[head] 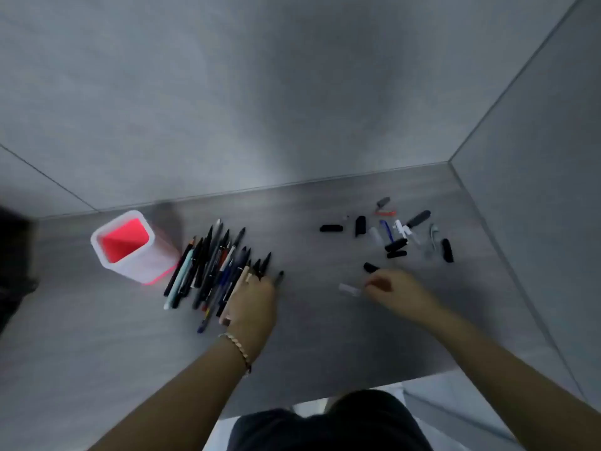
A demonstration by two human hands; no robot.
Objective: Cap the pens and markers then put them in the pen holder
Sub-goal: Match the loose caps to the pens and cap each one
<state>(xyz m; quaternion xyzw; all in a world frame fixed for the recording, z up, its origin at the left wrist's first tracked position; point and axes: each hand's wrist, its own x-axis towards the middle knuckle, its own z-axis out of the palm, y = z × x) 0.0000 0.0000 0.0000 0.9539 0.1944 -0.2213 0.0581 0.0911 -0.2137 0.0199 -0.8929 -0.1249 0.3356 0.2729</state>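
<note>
A white pen holder with a red inside stands empty at the left of the grey table. Beside it lies a pile of several uncapped pens and markers. My left hand rests on the pile's right edge, its fingers around a dark marker. Several loose caps, black, grey, white, blue and red, are scattered at the right. My right hand hovers low by a clear cap and a black cap; motion blur hides whether it pinches anything.
The grey table meets grey walls at the back and right. Its near edge runs just in front of my lap. A dark blurred object sits at the far left edge.
</note>
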